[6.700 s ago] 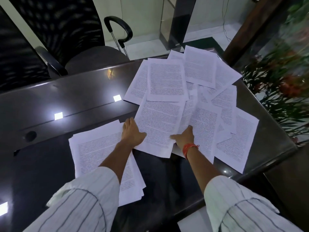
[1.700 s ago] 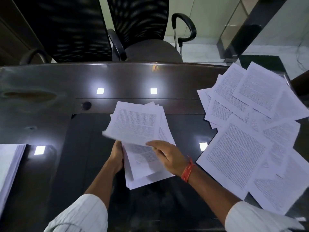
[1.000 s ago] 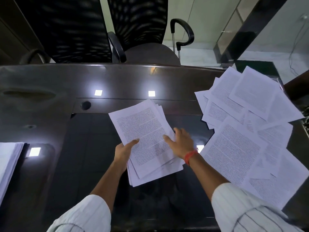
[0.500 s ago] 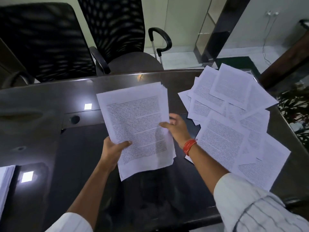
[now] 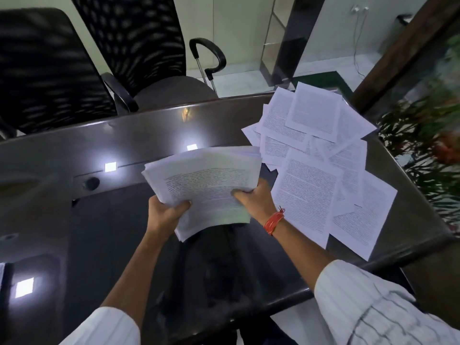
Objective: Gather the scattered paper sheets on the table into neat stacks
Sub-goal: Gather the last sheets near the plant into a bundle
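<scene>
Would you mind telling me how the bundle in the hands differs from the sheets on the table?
The bundle is held in the air by both hands; the scattered sheets lie flat on the table. The bundle's pages are roughly gathered; the scattered sheets fan out, overlapping at varied angles. Both are white printed pages.

My fingers are hidden under the stack (image 5: 206,185); only the thumbs show on top, left hand (image 5: 164,215) at 7 o'clock of it, right hand (image 5: 256,200) at 4 o'clock. Print on the stack is too blurred to read. Loose sheets (image 5: 313,170) at 3 o'clock overlap, so the lower ones are part covered and I can't count them. White edge (image 5: 1,271) at 9 o'clock is cut by the frame. Both sleeves run off the bottom edge. Plant (image 5: 428,150) at 2 o'clock is blurred.
</scene>
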Demonstrator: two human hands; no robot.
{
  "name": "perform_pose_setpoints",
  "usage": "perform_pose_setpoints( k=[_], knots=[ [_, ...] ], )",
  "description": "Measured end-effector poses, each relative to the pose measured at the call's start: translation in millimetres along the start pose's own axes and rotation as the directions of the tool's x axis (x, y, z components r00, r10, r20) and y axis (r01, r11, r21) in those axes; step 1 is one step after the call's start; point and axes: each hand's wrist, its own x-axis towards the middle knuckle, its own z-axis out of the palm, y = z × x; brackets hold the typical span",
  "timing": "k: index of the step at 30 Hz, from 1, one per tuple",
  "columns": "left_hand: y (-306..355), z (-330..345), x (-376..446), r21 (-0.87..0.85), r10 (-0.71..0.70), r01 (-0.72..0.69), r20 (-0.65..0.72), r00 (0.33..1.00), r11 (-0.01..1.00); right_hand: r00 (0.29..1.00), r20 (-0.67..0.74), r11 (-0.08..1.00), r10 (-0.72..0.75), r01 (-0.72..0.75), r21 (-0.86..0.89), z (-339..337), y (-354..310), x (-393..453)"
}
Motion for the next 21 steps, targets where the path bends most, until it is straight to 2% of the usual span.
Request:
perform_pose_setpoints(
  k=[3,5,7,10,11,12,13,14,16,18,21],
  knots=[
    [4.0,1.3,-3.4,-0.027,0.020,-0.020,-0.019,1.000,0.999,1.000,0.000,0.998,-0.023,0.022,0.057,-0.4,1.0,-6.1],
    [-5.0,1.3,-5.7,-0.033,-0.002,0.002,0.015,1.000,0.999,1.000,-0.014,0.997,-0.007,0.008,0.071,-3.3,10.7,-11.9],
    [-23.9,3.6,-7.7,0.015,-0.122,0.122,0.053,0.991,0.992,0.998,0.011,0.997,0.065,-0.065,0.051,-4.9,23.8,-14.1],
    [-51.5,8.9,-6.1,0.119,-0.324,0.317,0.040,0.945,0.941,0.976,0.082,0.980,0.200,-0.200,-0.009,-14.6,46.9,-6.2],
    [-57.1,9.6,-5.8,0.150,-0.353,0.342,0.049,0.934,0.928,0.971,0.044,0.971,0.236,-0.234,-0.051,-20.2,50.6,-3.0],
    [-59.6,12.7,-5.7,0.172,-0.383,0.369,0.062,0.921,0.914,0.963,-0.063,0.956,0.263,-0.269,-0.117,-30.7,55.6,0.3],
    [-61.5,14.6,-6.3,0.181,-0.410,0.393,0.069,0.909,0.902,0.937,-0.210,0.923,0.278,-0.322,-0.213,-42.5,62.1,3.8],
    [-64.1,18.1,-6.4,0.183,-0.438,0.420,0.067,0.897,0.889,0.882,-0.374,0.853,0.286,-0.412,-0.320,-58.8,71.1,7.7],
    [-69.2,19.6,-7.8,0.172,-0.480,0.467,0.044,0.876,0.867,0.729,-0.594,0.641,0.340,-0.642,-0.421,-89.4,88.5,11.6],
    [-72.7,29.0,-6.2,0.157,-0.516,0.505,0.037,0.856,0.849,0.629,-0.655,0.516,0.418,-0.758,-0.399,-123.9,105.5,15.3],
    [-68.8,48.2,0.7,0.144,-0.562,0.550,0.068,0.824,0.823,0.562,-0.654,0.459,0.506,-0.817,-0.347,-151.4,123.9,20.9]
  ],
)
